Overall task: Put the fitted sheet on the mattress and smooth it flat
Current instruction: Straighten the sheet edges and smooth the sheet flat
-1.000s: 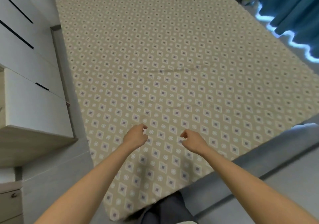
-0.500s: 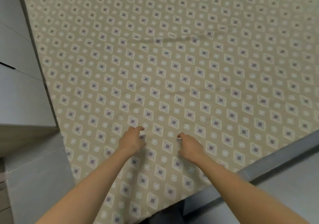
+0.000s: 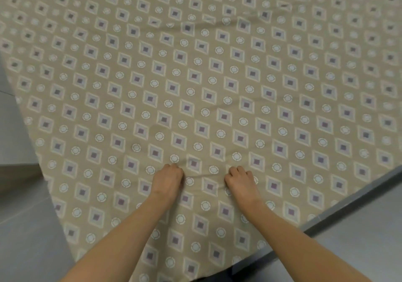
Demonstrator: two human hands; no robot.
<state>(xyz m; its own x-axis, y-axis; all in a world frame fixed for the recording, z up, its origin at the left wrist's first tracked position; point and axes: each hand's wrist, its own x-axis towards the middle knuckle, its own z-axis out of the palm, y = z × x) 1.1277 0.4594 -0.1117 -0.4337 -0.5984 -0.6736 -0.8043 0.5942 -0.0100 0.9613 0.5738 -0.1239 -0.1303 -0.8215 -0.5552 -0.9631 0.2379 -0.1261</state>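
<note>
The beige fitted sheet [image 3: 195, 75], printed with diamonds and circles, covers the mattress and fills most of the view. My left hand [image 3: 167, 179] and my right hand [image 3: 240, 180] sit side by side on it near the foot end, fingers curled down into the cloth. Each hand pinches the fabric, and small creases bunch up between them and just ahead of the knuckles. A longer shallow crease [image 3: 219, 22] runs across the sheet farther up the bed. The mattress itself is hidden under the sheet.
A grey bed-frame edge [image 3: 330, 213] runs diagonally along the right of the sheet, with grey floor [image 3: 365, 234] beyond it. A white cabinet [image 3: 10, 118] stands close on the left, above more grey floor [image 3: 26, 227].
The view has tilted down and closer to the bed. Both hands have dropped from hovering onto the sheet and curled their fingers into the fabric, raising creases between them.
</note>
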